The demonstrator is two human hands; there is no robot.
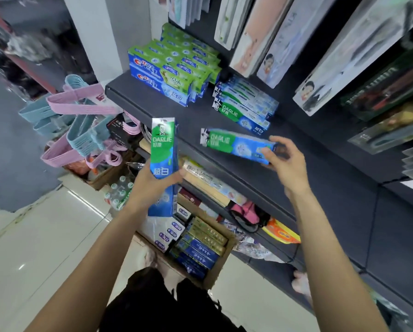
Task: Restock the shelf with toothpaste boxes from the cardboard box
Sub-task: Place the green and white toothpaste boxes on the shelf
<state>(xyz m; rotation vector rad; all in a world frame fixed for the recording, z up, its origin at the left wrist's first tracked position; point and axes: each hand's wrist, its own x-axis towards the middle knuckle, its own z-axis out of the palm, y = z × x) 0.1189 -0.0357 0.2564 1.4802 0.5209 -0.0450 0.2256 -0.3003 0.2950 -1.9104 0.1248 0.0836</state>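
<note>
A shop aisle with a pale tiled floor [45,236] and a dark shelf [152,101] running up and to the right. On the shelf sit a large block of green-and-blue toothpaste boxes [172,70] at the back left and, just beside it, a smaller stack of Darlie boxes [243,109] — about four layers show, though the blur hides an exact count. Below, on the floor, the cardboard box [221,264] holds several more cartons in blue, gold and white.

The right hand [287,164] holds one Darlie box [236,146] by its near end above the shelf, fingers curled loosely round it. The grip is at one end only, so the far end could dip and catch the shelf, or knock the stack askew as it goes on.

The left hand [152,185] grips what looks like two boxes together [163,149], upright over the shelf's edge. The lower one [162,202] seems only half caught — it could slip free and drop toward the cardboard box.
</note>
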